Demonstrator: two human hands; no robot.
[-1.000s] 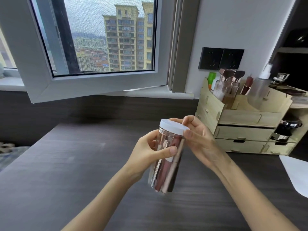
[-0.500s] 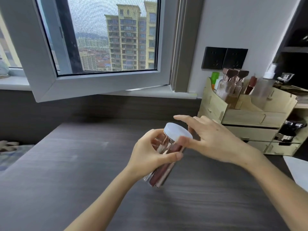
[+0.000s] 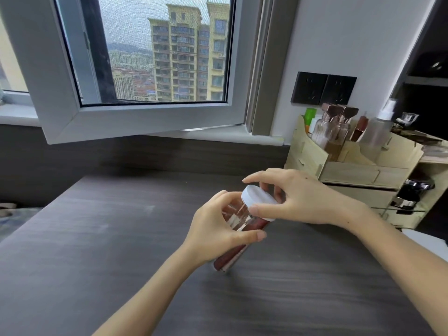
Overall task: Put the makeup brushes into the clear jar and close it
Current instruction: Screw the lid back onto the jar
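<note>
The clear jar (image 3: 236,218) is tilted to the right above the dark desk, its base low near the surface. My left hand (image 3: 213,229) is wrapped around its middle. Makeup brushes (image 3: 232,257) with reddish-brown and rose-gold handles show through the wall. A white lid (image 3: 257,197) sits on the jar's mouth. My right hand (image 3: 298,197) grips that lid, thumb on the near rim and fingers curled over the far side.
A wooden organiser (image 3: 351,166) with bottles and drawers stands at the back right of the dark desk (image 3: 121,263). An open window sash (image 3: 135,122) juts over the back edge. A white sheet (image 3: 426,241) lies at the right edge.
The jar has tipped further to the right and dropped lower. My right hand has turned around the lid, thumb now at the front rim.
</note>
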